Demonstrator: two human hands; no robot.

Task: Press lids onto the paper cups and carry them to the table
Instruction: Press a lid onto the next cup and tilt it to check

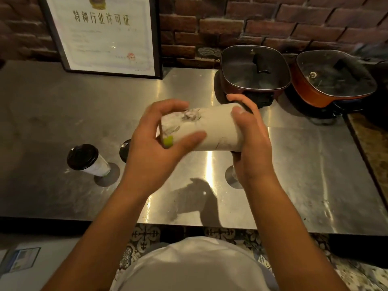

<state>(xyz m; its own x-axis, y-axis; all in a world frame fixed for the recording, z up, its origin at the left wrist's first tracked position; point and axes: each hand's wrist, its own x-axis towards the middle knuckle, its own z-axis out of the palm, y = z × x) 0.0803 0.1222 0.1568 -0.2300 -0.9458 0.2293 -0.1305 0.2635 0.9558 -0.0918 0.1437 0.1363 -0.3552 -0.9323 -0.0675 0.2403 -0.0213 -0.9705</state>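
Paper cup (210, 131) held sideways at frame centre, above the counter (63, 114).
Long axis runs left-right; left hand (159, 143) grips one end, right hand (249, 139) the other, both curled round it.

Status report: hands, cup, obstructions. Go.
Both hands, left and right, grip one cup sideways over counter. Lidded cup stands left. Nothing blocking.
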